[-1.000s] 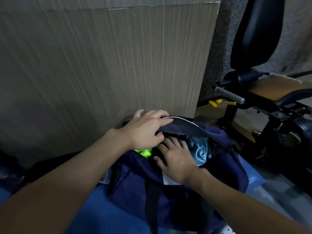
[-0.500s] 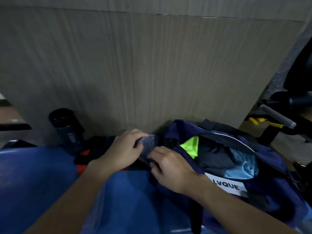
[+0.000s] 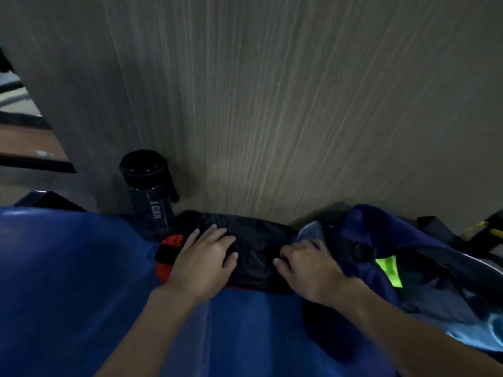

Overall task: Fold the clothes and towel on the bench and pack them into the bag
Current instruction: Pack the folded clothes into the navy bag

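several pieces [image 3: 388, 270] already sit in the open bag [image 3: 367, 227]; one folded black-and-red garment [image 3: 255, 235] lies beside it on the bench [image 3: 81, 268], unpacked. left hand [image 3: 202, 263] rests spread flat on it, right hand [image 3: 307, 270] at its end, grip unclear.

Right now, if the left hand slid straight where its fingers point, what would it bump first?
The left hand rests on the black folded garment; sliding on, it would cross more of it, then probably meet the wall behind, though depth is unclear.
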The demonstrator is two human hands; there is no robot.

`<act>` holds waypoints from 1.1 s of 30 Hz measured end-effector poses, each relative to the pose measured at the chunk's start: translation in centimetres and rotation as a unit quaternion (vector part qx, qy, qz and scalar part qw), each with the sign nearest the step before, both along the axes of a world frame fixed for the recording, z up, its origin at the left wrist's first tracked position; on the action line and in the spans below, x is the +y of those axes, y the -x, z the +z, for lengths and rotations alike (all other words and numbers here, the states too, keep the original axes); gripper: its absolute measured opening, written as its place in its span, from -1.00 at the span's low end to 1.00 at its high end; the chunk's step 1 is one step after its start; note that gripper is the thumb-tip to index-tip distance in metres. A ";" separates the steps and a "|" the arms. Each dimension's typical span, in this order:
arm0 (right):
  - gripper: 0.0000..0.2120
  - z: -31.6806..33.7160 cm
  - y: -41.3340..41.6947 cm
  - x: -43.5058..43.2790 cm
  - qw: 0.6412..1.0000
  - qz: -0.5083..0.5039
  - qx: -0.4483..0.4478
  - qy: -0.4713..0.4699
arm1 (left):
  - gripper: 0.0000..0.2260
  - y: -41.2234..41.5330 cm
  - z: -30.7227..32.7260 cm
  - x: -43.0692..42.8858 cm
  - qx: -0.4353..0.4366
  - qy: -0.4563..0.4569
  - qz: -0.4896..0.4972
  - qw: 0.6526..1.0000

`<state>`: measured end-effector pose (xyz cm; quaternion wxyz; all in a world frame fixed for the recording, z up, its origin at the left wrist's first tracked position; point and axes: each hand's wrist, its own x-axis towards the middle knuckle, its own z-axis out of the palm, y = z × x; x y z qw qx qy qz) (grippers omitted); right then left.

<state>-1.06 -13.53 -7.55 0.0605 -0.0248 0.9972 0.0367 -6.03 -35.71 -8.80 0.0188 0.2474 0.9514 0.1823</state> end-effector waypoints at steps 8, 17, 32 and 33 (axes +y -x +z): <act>-0.50 -2.0 4.1 0.1 0.962 -0.159 0.057 0.215 | -0.48 1.3 -1.4 0.0 -0.026 0.087 0.006 0.996; -0.37 -3.2 6.4 -0.2 0.848 -0.257 0.101 0.452 | -0.47 1.4 -1.6 0.1 -0.032 0.089 0.010 0.995; -0.88 -2.3 5.9 -0.4 0.895 -0.133 0.149 0.400 | -0.47 1.1 -1.3 -0.1 -0.037 0.074 0.013 0.997; -0.87 -1.8 5.8 -0.6 0.907 -0.118 0.147 0.377 | -0.47 1.1 -1.3 -0.1 -0.035 0.077 0.014 0.996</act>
